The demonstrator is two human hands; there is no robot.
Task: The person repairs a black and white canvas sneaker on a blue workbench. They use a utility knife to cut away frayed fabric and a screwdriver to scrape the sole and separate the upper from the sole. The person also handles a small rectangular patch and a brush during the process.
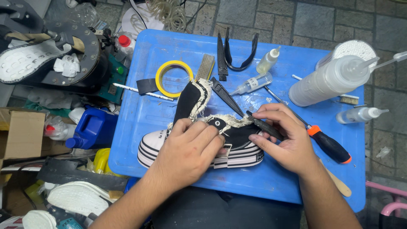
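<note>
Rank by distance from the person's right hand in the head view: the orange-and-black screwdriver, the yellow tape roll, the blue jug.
From the right hand:
1. Orange-and-black screwdriver, just to its right on the table.
2. Yellow tape roll, up and left, beyond the shoe.
3. Blue jug, far left, off the table.
</note>
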